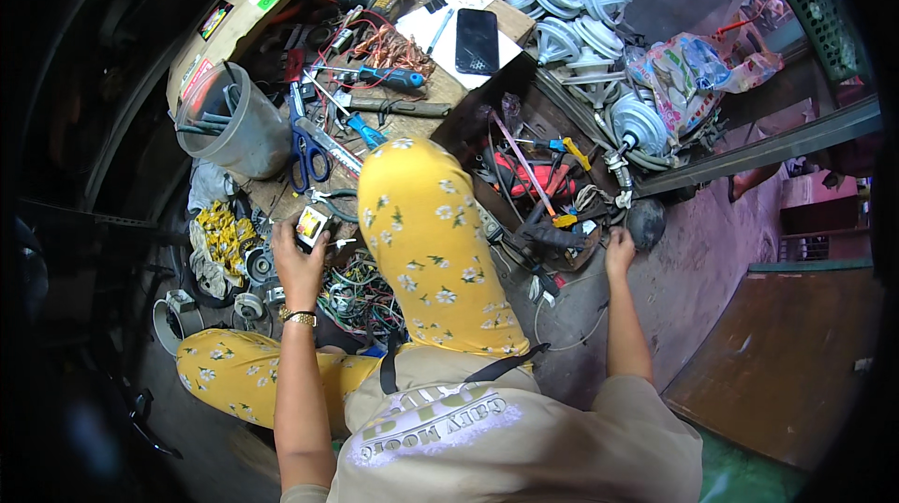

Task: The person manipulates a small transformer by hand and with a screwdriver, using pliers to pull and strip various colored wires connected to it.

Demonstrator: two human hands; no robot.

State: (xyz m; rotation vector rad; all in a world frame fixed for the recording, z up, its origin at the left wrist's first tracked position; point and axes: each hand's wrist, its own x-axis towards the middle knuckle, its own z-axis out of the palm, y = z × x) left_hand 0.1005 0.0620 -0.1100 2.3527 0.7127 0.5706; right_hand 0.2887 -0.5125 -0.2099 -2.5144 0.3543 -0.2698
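Two hands at work: the left hand has its grip clamped on a small boxy electrical part above the tangled wires; the right hand reaches the open toolbox, grip state unclear. Work appears early, wires unsorted.
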